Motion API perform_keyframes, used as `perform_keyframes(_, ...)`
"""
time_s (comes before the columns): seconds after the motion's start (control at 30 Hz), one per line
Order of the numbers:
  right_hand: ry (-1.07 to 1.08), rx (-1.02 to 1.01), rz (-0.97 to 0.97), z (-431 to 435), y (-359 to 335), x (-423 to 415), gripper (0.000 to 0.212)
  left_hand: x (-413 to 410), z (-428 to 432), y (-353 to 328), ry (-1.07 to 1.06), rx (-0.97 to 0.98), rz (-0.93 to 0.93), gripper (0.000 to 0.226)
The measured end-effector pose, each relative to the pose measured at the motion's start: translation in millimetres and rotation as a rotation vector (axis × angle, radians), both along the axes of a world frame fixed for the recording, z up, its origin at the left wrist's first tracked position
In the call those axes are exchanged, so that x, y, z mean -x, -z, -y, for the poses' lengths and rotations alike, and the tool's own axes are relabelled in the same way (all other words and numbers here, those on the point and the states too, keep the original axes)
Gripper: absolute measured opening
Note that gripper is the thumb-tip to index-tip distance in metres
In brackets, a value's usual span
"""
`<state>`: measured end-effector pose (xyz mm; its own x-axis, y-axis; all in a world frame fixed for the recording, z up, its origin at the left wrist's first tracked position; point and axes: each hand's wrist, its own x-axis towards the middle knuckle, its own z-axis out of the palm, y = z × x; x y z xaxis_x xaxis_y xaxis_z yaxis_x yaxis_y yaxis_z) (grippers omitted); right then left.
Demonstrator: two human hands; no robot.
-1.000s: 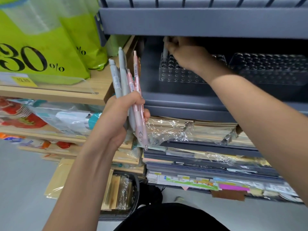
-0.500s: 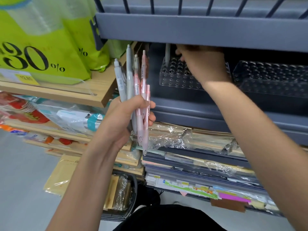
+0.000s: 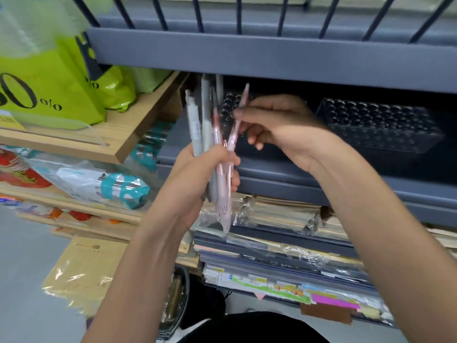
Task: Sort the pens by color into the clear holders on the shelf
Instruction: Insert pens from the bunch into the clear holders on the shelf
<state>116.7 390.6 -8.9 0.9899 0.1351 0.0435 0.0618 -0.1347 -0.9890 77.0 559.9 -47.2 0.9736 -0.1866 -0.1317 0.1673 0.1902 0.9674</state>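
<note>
at centre frame the left hand [image 3: 195,179] gripped a bunch of grey and pink pens [image 3: 212,149]; the right hand [image 3: 277,127] pinched one pink pen [image 3: 238,115] before a clear holder [image 3: 380,127].

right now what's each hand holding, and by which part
Left hand grips a bundle of grey and pink plastic pens around their lower barrels; right hand pinches one pale pink pen by the upper barrel.

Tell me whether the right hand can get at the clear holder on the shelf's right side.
Probably yes. The right hand, pinching a pink pen, sits just left of that holder. Nothing stands between them, though the shelf above leaves limited headroom.
</note>
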Motion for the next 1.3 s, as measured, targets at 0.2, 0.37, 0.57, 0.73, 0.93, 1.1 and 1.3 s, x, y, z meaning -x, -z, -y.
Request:
perform_keyframes(0.2,0.188,-0.303,0.001,28.0,4.0,10.7,0.02,-0.6,19.2,0.0,-0.169,0.132,-0.067,0.027)
perform_keyframes(0.37,0.547,-0.404,0.29,76.7,6.5,16.4,0.024,2.8,23.7,1.9,-0.199,0.111,-0.046,0.023)
perform_keyframes(0.57,0.724,-0.21,0.452,126.9,7.7,10.4,0.017,7.4,29.9,1.5,-0.164,0.068,-0.034,0.013)
perform_keyframes(0.73,0.782,0.109,0.47,139.2,9.4,0.5,0.015,11.0,30.0,0.7,-0.13,0.007,-0.012,0.017)
perform_keyframes(0.93,0.616,0.457,0.482,134.8,3.4,-5.1,0.037,17.3,27.6,0.5,-0.146,0.014,-0.028,0.019)
perform_keyframes(1.1,0.494,0.784,0.311,140.4,2.1,-28.7,0.035,24.8,26.6,0.2,-0.148,0.013,-0.03,0.02)
perform_keyframes(1.3,0.361,0.649,0.063,147.8,6.6,-37.7,0.042,28.5,26.0,2.3,-0.163,0.036,-0.036,0.013)
